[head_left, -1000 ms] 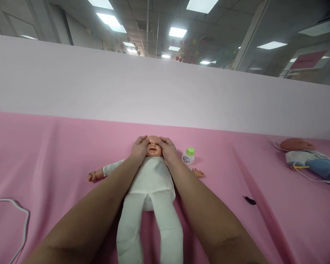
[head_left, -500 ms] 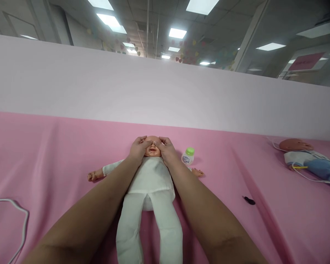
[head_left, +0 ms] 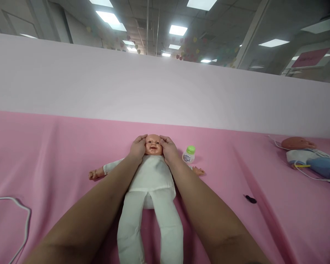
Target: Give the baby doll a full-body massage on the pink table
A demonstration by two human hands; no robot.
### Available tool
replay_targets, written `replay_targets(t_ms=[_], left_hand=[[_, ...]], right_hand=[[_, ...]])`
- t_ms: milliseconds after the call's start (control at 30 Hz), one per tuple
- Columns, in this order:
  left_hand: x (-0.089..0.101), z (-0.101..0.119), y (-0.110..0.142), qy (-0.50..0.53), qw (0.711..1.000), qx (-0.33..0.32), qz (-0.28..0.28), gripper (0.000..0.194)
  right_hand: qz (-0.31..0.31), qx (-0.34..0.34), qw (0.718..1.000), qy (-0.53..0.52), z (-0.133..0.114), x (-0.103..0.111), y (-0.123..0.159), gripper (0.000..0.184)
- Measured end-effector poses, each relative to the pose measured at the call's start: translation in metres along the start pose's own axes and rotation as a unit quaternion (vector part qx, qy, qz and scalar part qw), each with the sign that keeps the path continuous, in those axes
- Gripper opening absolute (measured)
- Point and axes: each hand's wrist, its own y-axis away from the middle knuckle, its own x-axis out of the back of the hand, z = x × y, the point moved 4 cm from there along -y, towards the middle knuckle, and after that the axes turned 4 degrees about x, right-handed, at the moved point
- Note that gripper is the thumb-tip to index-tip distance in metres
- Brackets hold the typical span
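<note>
White-clad doll [head_left: 154, 172], head [head_left: 154, 143] clasped between left hand [head_left: 138, 149] and right hand [head_left: 169, 149].
Bottle [head_left: 188, 155] nearby; forearms [head_left: 99, 205] partly cover sleeves [head_left: 112, 166].

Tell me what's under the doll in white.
The doll in white lies on the pink sheet, which shows around it and between its legs. Whatever is directly beneath its body and head is covered and cannot be seen.

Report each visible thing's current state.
White-clothed plastic baby doll: face up, arms spread
Left hand: against doll's head
Right hand: against opposite side
Translucent plastic bottle: green cap on
Blue-and-white-clothed doll: lying, partly out of frame
Pink sheet: creased
Small black object: lying on sheet
White cable: bent
</note>
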Motion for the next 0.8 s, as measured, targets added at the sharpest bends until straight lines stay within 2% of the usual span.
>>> replay_targets(t_ms=[67, 167, 300, 400, 567, 800], left_hand=[[0.000, 0.000, 0.000, 0.004, 1.000, -0.002, -0.001, 0.034], [-0.001, 0.001, 0.003, 0.008, 1.000, -0.012, -0.008, 0.037], [0.000, 0.005, 0.008, -0.021, 0.998, -0.058, -0.018, 0.051], [0.001, 0.006, 0.009, -0.063, 0.994, -0.092, -0.013, 0.054], [0.002, 0.005, 0.006, -0.071, 0.993, -0.096, 0.005, 0.045], [0.001, 0.006, 0.004, 0.003, 0.997, -0.080, -0.007, 0.035]], right_hand=[[-0.001, -0.014, 1.000, -0.020, -0.001, 0.000, 0.002, 0.038], [-0.011, 0.010, 1.000, -0.006, -0.006, -0.002, 0.005, 0.041], [-0.015, 0.062, 0.995, 0.071, -0.018, -0.006, 0.012, 0.049], [-0.002, 0.091, 0.987, 0.131, -0.026, -0.008, 0.016, 0.050], [-0.006, 0.114, 0.986, 0.124, -0.026, -0.008, 0.014, 0.040], [0.015, 0.120, 0.986, 0.119, -0.022, -0.004, 0.010, 0.028]])
